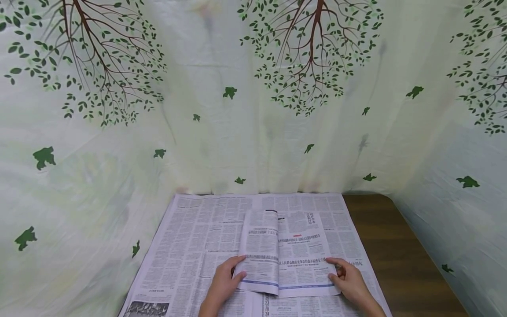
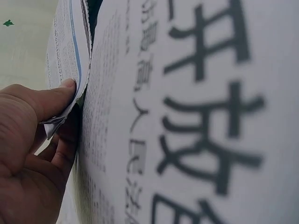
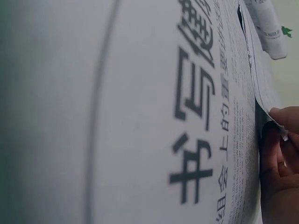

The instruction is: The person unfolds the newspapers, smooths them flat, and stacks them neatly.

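Note:
A folded newspaper lies over larger spread newspaper sheets, with a narrow panel at its left whose straight edge runs down the middle. At the left side of this newspaper, my left hand pinches the edge between thumb and fingers. My right hand holds the opposite edge near the lower right corner. Close up in the left wrist view, the left thumb presses on the layered paper edge. The right wrist view shows the right hand gripping a thin paper edge, slightly raised from the sheet below.
Spread newspaper covers most of the table, with a dark photo printed at its lower left. Bare brown wood shows on the right. A pale cloth with printed trees and leaves hangs behind and at both sides.

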### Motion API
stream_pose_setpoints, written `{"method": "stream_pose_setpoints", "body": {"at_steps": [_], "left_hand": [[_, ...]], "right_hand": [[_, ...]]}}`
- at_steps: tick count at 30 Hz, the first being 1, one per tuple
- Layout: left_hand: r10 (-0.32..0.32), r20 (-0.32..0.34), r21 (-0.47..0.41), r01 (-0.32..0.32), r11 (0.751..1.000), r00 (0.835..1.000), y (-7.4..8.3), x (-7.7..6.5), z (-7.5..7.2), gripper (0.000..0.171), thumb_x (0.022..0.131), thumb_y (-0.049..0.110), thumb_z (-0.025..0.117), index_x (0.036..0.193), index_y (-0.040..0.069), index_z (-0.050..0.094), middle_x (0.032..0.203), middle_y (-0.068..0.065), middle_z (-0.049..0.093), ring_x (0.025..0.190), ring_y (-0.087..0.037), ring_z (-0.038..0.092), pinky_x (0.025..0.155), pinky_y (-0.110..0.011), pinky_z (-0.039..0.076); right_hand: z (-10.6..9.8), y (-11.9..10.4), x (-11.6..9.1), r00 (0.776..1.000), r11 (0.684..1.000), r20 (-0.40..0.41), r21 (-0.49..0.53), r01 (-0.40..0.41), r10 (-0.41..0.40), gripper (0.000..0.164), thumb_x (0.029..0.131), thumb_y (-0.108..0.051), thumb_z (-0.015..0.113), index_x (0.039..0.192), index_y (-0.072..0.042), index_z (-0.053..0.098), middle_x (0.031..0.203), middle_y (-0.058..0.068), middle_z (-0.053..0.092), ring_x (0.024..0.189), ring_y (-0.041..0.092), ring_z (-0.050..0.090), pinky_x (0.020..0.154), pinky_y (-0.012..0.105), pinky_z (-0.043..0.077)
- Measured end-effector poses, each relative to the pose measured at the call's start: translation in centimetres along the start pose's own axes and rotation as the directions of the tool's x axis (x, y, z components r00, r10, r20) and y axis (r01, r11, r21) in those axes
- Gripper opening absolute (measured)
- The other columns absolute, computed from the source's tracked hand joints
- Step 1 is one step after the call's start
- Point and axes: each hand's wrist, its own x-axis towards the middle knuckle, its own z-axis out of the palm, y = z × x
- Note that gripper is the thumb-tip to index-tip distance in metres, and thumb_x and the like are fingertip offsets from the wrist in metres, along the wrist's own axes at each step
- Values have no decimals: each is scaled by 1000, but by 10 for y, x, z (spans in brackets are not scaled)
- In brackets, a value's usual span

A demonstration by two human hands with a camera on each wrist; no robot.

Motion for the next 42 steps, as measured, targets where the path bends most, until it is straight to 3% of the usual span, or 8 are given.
{"method": "stream_pose_setpoints", "body": {"at_steps": [9, 24, 29, 38, 40, 42], "left_hand": [[-22, 2, 38, 22, 999, 1000, -7, -3, -6, 49, 88, 14, 80, 136, 15, 68, 137, -12, 67, 129, -35, 62, 107, -51, 48], [-39, -37, 49, 40, 998, 999, -14, -4, -15, 52, 86, 11, 81, 136, 13, 67, 137, -12, 67, 128, -35, 63, 107, -50, 49], [-81, -47, 54, 84, 995, 996, -14, -4, -18, 52, 86, 12, 81, 137, 14, 67, 138, -13, 66, 130, -36, 61, 109, -50, 48], [-93, -88, 64, 99, 993, 992, -17, -8, -24, 52, 85, 11, 82, 135, 12, 68, 138, -13, 67, 131, -36, 61, 107, -50, 49], [-84, -92, 69, 90, 993, 992, -18, -9, -25, 51, 85, 11, 83, 134, 12, 69, 137, -13, 68, 129, -35, 63, 105, -48, 51], [-95, -96, 65, 101, 993, 991, -20, -9, -26, 50, 85, 11, 83, 134, 12, 69, 126, -12, 72, 112, -30, 70, 93, -41, 57]], "right_hand": [[-2, 3, 0, 998, 998, -4, -19, 55, -55, 48, 86, 1, 77, 132, -11, 69, 80, 2, 52, 65, 9, 46, 59, 21, 40], [-6, 5, 1, 999, 999, 3, -30, 45, -45, 51, 86, 0, 78, 134, -12, 67, 91, 4, 62, 69, 9, 51, 62, 21, 45], [-7, 7, 1, 999, 998, -7, -30, 52, -52, 51, 86, 1, 78, 134, -11, 67, 92, 4, 64, 69, 8, 52, 61, 21, 46], [-5, 11, 3, 999, 997, -15, -60, 51, -52, 51, 86, -2, 79, 134, -12, 67, 89, 2, 57, 70, 8, 49, 62, 20, 42], [-4, 11, 3, 999, 997, -13, -58, 47, -48, 51, 86, -2, 79, 134, -13, 67, 89, 3, 57, 71, 9, 49, 62, 20, 42], [-4, 11, 3, 999, 998, -12, -47, 50, -51, 51, 86, -2, 79, 134, -12, 67, 90, 3, 58, 71, 8, 50, 62, 20, 43]]}}
